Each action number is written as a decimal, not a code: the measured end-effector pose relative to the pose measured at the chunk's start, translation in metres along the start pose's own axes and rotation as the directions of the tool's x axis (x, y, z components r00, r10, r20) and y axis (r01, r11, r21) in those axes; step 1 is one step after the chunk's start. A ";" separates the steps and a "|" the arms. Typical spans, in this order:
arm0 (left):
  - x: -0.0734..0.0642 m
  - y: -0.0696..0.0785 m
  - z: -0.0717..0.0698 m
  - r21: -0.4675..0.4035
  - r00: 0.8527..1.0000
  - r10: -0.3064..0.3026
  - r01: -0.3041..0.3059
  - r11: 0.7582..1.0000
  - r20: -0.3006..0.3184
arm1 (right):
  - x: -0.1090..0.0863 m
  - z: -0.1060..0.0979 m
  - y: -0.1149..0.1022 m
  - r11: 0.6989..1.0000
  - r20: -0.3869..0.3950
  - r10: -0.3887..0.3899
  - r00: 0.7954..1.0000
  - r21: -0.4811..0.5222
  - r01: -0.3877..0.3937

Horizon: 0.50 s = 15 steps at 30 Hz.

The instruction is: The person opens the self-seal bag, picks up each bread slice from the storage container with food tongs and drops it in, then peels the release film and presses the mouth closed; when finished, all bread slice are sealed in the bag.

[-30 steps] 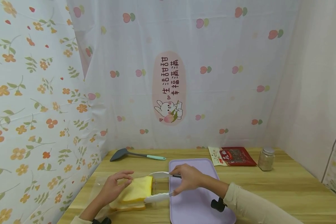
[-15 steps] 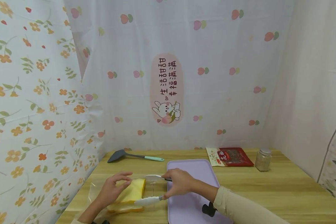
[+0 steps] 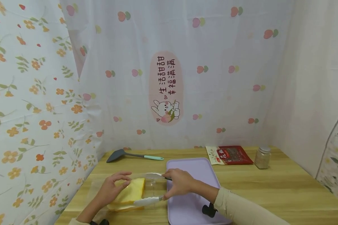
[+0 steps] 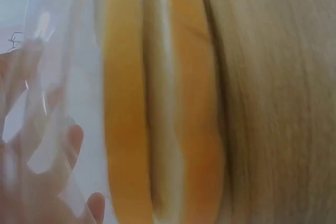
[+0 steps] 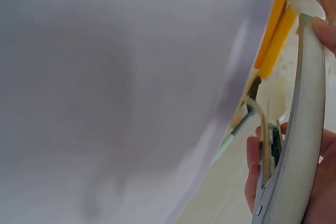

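Observation:
Two thick yellow-crusted bread slices (image 3: 130, 191) lie one on the other at the table's left, inside a clear plastic bag (image 3: 97, 187). My left hand (image 3: 110, 190) is above their left side, its curved fingers and thumb at the bag's film. In the left wrist view its fingers (image 4: 75, 142) show through the raised film, beside the bread crusts (image 4: 126, 108). My right hand (image 3: 178, 185) grips tongs (image 3: 148, 201) with pale tips, spread wide. The tips stand at the near and far sides of the bread; contact cannot be told. In the right wrist view the tongs' arm (image 5: 310, 124) looms close.
A lilac tray (image 3: 195, 206) lies under my right forearm. Behind stand a spatula (image 3: 138, 155) with a mint handle, a red and cream spice packet (image 3: 229, 155), and a lidded glass jar (image 3: 262, 158). Curtains surround the wooden table (image 3: 256, 190).
My right hand has moved left with the tongs, so the tips reach further along the bread's sides. The left hand stays nearly in place. The head view has shifted slightly.

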State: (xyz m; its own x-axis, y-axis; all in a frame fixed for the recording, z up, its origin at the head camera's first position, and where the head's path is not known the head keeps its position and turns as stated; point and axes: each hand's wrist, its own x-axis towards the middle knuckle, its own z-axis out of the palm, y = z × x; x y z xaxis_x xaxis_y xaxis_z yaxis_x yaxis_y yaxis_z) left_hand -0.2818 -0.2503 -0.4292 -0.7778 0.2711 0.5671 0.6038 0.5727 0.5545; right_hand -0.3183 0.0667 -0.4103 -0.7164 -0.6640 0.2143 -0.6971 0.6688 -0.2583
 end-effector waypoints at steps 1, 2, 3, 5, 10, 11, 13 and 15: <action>0.000 -0.001 -0.001 0.009 1.000 -0.004 0.004 1.000 0.004 | -0.001 -0.001 0.001 1.000 -0.003 0.001 1.000 -0.002 -0.001; -0.001 -0.002 -0.001 0.018 1.000 -0.011 0.011 1.000 0.012 | -0.002 -0.002 0.002 1.000 -0.005 0.004 1.000 0.000 -0.004; 0.000 -0.003 -0.002 0.024 0.999 -0.020 0.020 1.000 0.025 | -0.004 -0.004 0.003 1.000 -0.009 0.009 1.000 0.007 -0.009; 0.001 -0.005 -0.002 0.035 0.998 -0.031 0.029 0.999 0.055 | -0.010 -0.007 0.008 0.999 -0.018 0.037 0.999 0.038 -0.036; 0.002 -0.005 -0.002 0.035 0.991 -0.015 0.010 0.999 0.134 | -0.029 -0.018 0.024 0.986 -0.065 0.107 0.992 0.138 -0.098; 0.002 -0.004 -0.002 0.029 0.989 -0.010 0.006 1.000 0.148 | -0.034 -0.021 0.028 0.984 -0.077 0.112 0.991 0.150 -0.099; 0.003 -0.003 -0.001 0.024 0.985 -0.014 0.010 1.000 0.175 | -0.046 -0.029 0.037 0.980 -0.097 0.122 0.988 0.169 -0.104; 0.004 -0.005 -0.001 0.025 0.979 -0.017 0.012 1.000 0.203 | -0.061 -0.039 0.046 0.977 -0.115 0.140 0.984 0.177 -0.118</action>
State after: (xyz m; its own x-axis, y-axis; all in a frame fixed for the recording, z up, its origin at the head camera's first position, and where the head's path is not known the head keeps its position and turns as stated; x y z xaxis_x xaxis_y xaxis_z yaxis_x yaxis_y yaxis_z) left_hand -0.2880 -0.2526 -0.4288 -0.8071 0.4125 0.4224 0.5898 0.5952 0.5458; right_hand -0.3082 0.1508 -0.3985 -0.8054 -0.5211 0.2825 -0.5912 0.6728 -0.4446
